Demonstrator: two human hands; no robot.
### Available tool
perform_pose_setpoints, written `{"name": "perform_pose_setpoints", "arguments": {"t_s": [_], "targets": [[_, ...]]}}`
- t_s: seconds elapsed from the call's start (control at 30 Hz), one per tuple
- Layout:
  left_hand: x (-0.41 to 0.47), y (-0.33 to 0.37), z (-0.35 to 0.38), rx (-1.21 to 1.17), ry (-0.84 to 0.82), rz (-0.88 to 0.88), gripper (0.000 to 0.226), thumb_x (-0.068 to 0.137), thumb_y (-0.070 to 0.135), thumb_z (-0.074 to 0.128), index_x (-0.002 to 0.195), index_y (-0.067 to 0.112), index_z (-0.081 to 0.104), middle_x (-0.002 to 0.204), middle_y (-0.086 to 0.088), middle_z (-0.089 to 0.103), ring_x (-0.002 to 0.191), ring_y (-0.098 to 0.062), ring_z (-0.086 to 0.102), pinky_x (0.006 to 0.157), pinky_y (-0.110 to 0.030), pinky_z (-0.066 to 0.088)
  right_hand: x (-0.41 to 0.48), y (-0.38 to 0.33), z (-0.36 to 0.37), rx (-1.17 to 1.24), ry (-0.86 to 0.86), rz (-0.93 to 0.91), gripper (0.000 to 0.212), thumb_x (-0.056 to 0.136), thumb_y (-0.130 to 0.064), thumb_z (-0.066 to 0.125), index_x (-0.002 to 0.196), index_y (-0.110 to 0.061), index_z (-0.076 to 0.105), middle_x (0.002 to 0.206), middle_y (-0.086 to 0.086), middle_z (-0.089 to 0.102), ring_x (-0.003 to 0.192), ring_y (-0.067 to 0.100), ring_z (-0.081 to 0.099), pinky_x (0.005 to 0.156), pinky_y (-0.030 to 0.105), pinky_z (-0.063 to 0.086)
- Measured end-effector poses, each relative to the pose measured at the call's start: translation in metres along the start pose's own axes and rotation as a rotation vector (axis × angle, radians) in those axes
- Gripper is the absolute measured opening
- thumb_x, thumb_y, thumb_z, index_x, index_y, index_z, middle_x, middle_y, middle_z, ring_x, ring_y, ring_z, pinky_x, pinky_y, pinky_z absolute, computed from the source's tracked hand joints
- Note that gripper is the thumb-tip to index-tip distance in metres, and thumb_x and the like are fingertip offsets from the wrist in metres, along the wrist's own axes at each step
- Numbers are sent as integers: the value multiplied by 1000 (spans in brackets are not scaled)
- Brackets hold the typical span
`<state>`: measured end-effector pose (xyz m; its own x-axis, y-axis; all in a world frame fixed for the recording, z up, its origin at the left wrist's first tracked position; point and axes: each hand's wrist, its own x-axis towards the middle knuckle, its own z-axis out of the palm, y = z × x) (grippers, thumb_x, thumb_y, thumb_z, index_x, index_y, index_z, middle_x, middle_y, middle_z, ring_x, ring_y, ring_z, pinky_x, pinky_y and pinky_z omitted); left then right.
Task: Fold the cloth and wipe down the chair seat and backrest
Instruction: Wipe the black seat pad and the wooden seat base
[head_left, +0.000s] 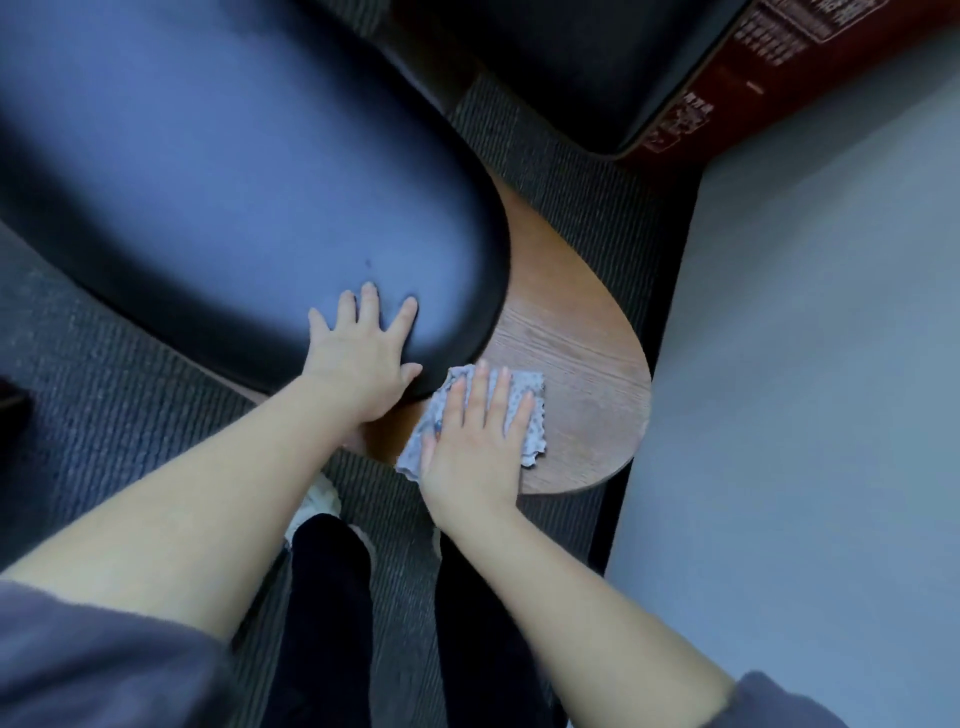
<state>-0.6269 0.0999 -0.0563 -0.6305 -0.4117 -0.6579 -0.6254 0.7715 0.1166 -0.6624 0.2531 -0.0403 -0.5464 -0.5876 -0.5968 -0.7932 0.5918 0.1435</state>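
Pressing one cloth (536, 436) beneath right hand (478, 447)

Item count, head view:

- Hands: two, one left hand (358, 358) and one right hand (478, 441).
- One cloth (536, 431).
- Dark padded cushions: two, one large cushion (234, 171) at left and one second cushion (571, 62) at the top edge.
- One wooden panel (571, 353).
- One printed red-brown board (737, 73).
- One pale grey surface (805, 364).
- Dark trouser legs: two, one left leg (327, 597) and one right leg (483, 634).
- Grey sleeves: two, one left sleeve (93, 665) and one right sleeve (779, 701).
- One pale shoe (317, 501) plainly visible.
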Motion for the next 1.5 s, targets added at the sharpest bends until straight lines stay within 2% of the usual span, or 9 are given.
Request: {"name": "perform_pose_setpoints", "arguments": {"t_s": [0.1,0.23,0.4,0.57,0.73,0.87,1.07,1.33,1.5], "targets": [[3,-9,2,0,18,33,73,96,63,32,155,31,2,163,-14,-5,148,-36,1,113,-59,21,1,-22,3,56,41,111,69,100,-43,27,151,-3,4,158,22,-10,145,41,-12,114,61,-6],[7,-10,1,-63,-4,18,73,96,62,37,154,35,4,163,-12,-12,149,-39,-7,111,-64,21,-4,-8,8,58,96,94,69,95,-45,39,149,-4,28,158,20,13,147,38,8,116,59,3],[8,-7,4,-77,-23,-5,71,96,60,38,153,36,4,163,-12,-14,149,-39,-8,110,-68,21,-17,40,3,-10,141,214,69,91,-43,21,145,-3,37,156,20,23,146,37,16,116,58,8],[10,-4,9,-69,9,-24,69,97,59,38,153,36,5,163,-12,-14,149,-39,-8,110,-68,20,-10,24,-6,17,71,304,69,98,-44,22,152,-4,10,159,23,-4,146,40,-9,115,60,-6],[9,-4,14,-118,62,-14,67,97,57,40,152,36,9,163,-12,-12,149,-38,-8,110,-69,17,9,-27,1,66,92,247,72,100,-46,23,152,-2,0,157,25,-13,144,42,-15,114,60,-6],[9,-7,18,-153,93,1,67,97,56,41,153,34,12,163,-12,-12,149,-39,-9,109,-71,14,-9,-13,4,23,88,163,70,101,-46,20,152,-4,-2,159,20,-13,146,38,-15,115,57,-8],[11,-6,23,-210,102,9,66,98,54,43,152,35,13,163,-11,-14,149,-38,-13,109,-72,7,-25,18,0,-30,120,335,72,99,-50,19,153,-6,2,158,21,-12,145,41,-14,114,59,-9],[13,-25,41,-212,163,101,70,94,68,24,154,41,0,163,-4,-20,148,-33,-19,112,-66,-9,-25,-11,11,25,158,264,72,99,-54,21,154,-11,4,160,17,-9,146,38,-14,115,57,-13],[10,-23,44,-193,183,106,80,87,77,21,155,40,-2,163,-5,-20,148,-34,-18,112,-67,-9,-29,10,4,-49,162,413,72,98,-55,17,154,-12,5,160,18,-9,145,41,-16,113,60,-14]]}}
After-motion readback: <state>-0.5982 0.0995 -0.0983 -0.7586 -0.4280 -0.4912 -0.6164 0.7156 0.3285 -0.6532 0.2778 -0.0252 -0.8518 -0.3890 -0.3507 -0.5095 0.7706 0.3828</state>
